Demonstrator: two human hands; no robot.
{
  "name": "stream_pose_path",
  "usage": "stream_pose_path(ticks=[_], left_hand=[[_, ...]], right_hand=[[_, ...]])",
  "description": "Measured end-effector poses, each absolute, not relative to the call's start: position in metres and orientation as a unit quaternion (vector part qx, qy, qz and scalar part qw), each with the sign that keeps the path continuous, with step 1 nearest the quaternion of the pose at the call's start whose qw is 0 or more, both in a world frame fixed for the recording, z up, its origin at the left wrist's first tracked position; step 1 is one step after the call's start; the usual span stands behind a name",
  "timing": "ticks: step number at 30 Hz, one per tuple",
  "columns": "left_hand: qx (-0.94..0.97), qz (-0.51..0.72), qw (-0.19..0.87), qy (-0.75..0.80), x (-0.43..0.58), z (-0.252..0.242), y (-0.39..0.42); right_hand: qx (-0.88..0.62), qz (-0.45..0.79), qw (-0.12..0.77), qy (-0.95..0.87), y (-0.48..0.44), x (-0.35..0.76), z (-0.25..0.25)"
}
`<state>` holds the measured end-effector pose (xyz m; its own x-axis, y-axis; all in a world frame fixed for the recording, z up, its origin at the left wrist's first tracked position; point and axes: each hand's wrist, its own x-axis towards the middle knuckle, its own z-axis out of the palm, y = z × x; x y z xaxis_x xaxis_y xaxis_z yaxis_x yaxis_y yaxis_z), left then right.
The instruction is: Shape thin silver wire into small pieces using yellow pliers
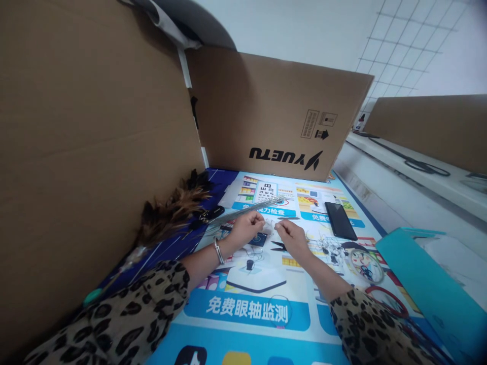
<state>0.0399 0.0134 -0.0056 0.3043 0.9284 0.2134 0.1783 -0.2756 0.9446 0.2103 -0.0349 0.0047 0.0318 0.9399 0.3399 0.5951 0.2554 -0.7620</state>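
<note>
Poster-covered tabletop (247,309), walled by cardboard (95,152) | thin strand (271,225) pinched between left hand (247,228) and right hand (291,235), fingers closed | phone (340,220) laid near right hand

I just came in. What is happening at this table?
A person in leopard-print sleeves works at a poster-covered table with cardboard walls around it. The left hand and the right hand meet in the middle. Each grip is pinched on what looks like fine wire, which is too thin to make out further. Small black snips lie beside the right hand and a black phone lies further right. A feather duster rests by the left cardboard wall.
</note>
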Motion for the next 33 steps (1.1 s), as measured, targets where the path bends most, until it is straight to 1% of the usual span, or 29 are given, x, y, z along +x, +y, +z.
stream_pose_path(ticks=[8, 17, 22, 26, 33], left_hand=[[0.672, 0.432, 0.440, 0.410, 0.0405, -0.0054, 0.0132], [0.665, 0.456, 0.397, 0.440, 0.0398, -0.0089, 0.0167], [0.659, 0.461, 0.392, 0.446, 0.0402, -0.0098, 0.0174], [0.644, 0.473, 0.404, 0.445, 0.0399, -0.0082, 0.0159], [0.633, 0.486, 0.407, 0.444, 0.0395, -0.0070, 0.0149]], right_hand=[[-0.573, 0.203, 0.443, -0.659, -0.0352, 0.2109, 0.0043], [-0.550, 0.187, 0.436, -0.688, -0.0348, 0.2080, 0.0007], [-0.564, 0.142, 0.426, -0.693, -0.0367, 0.2062, -0.0004], [-0.533, 0.084, 0.396, -0.743, -0.0401, 0.2051, 0.0021], [-0.479, 0.000, 0.312, -0.820, -0.0443, 0.2042, 0.0009]])
